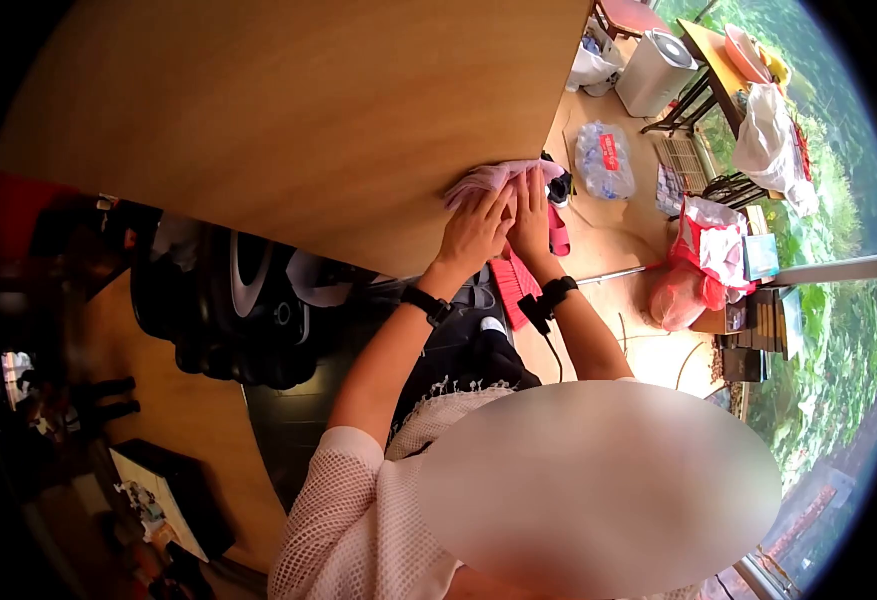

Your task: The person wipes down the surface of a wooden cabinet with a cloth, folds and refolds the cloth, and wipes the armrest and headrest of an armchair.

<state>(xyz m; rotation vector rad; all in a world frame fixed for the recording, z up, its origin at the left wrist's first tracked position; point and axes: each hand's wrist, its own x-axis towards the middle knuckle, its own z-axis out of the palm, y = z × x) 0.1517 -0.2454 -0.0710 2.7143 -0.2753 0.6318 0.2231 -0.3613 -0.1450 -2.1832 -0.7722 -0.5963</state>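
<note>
The pink cloth (478, 183) was held against the edge of the wooden panel (308, 120), directly under the fingertips and spread out beyond them to the left. The left hand (473, 232) was laid on it with its fingers extended and slightly parted. The right hand (531, 218) was set just beside the left, its fingers stretched out close together. Neither hand was closed into a fist; whether any fold was pinched beneath the fingers could not be told. A black band (428, 305) was worn on the left wrist, another (558, 292) on the right. Below the fingers, a red ribbed object (511, 285) was seen on the floor; to their right, a pack of bottles (604, 160) was placed, well apart.
</note>
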